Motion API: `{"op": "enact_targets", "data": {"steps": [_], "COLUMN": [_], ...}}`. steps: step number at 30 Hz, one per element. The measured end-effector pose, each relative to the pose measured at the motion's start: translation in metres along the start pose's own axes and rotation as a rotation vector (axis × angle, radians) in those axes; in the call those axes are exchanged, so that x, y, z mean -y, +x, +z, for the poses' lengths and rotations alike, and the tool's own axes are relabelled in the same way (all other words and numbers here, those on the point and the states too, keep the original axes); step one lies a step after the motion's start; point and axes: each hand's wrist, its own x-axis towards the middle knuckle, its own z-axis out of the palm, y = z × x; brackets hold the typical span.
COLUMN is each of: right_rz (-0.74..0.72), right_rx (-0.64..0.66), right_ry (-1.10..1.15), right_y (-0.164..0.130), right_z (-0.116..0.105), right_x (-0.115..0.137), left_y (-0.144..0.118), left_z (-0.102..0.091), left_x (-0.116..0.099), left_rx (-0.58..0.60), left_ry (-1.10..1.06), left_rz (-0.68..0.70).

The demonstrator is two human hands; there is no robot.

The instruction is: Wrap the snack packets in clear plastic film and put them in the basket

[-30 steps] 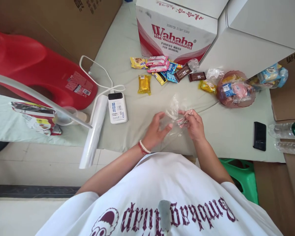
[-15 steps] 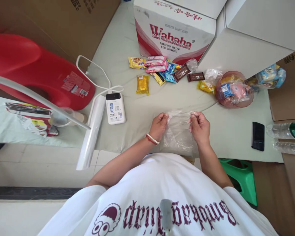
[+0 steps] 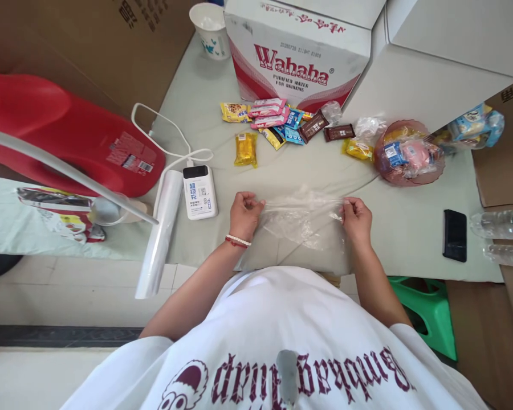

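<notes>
A thin clear plastic bag (image 3: 301,222) is stretched sideways over the near part of the table, its upper edge pulled taut. My left hand (image 3: 244,216) pinches one end of that edge between thumb and fingers. At the opposite end, my right hand (image 3: 356,220) holds the other corner in a similar pinch. The lower part of the bag hangs loose and crumpled. Beyond my hands lie a yellow wrapped snack (image 3: 245,150), pink snack packets (image 3: 268,113) and brown wrapped bars (image 3: 314,126).
To the left are a white power bank (image 3: 200,193) with a cable, a plastic film roll (image 3: 159,233) and a red jug (image 3: 68,136). A pink bowl (image 3: 382,168) of snacks, a phone (image 3: 455,235) and plastic bottles (image 3: 496,224) are on the right. A Wahaba-style carton (image 3: 299,62) stands behind.
My left hand has moved left, away from my right hand, which shifted slightly right. The bag's upper edge is now stretched wider. A paper cup has come into view at the top.
</notes>
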Motion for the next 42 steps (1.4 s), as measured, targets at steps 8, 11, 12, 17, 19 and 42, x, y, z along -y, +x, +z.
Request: {"op": "enact_targets", "data": {"steps": [8, 11, 12, 17, 19, 42], "right_rz": [-0.236, -0.388, -0.445, -0.552, -0.498, -0.528], "right_rx": [0.294, 0.55, 0.583, 0.471, 0.419, 0.321], "right_ry": [-0.415, -0.623, -0.662, -0.623, -0.475, -1.003], "right_y": [0.012, 0.026, 0.031, 0.051, 0.058, -0.003], "right_z": [-0.016, -0.028, -0.028, 0.002, 0.014, -0.016], "right_x": [-0.005, 0.006, 0.01, 0.016, 0.011, -0.019], "left_y": [0.006, 0.022, 0.027, 0.036, 0.038, 0.016], "left_z": [0.016, 0.036, 0.043, 0.064, 0.062, 0.002], "left_x": [-0.016, -0.019, -0.018, -0.016, -0.014, 0.019], "left_rx": [0.19, 0.372, 0.38, 0.354, 0.284, 0.479], "left_ry": [0.97, 0.918, 0.881, 0.734, 0.581, 1.232], "left_rz": [0.463, 0.418, 0.388, 0.359, 0.373, 0.696]}}
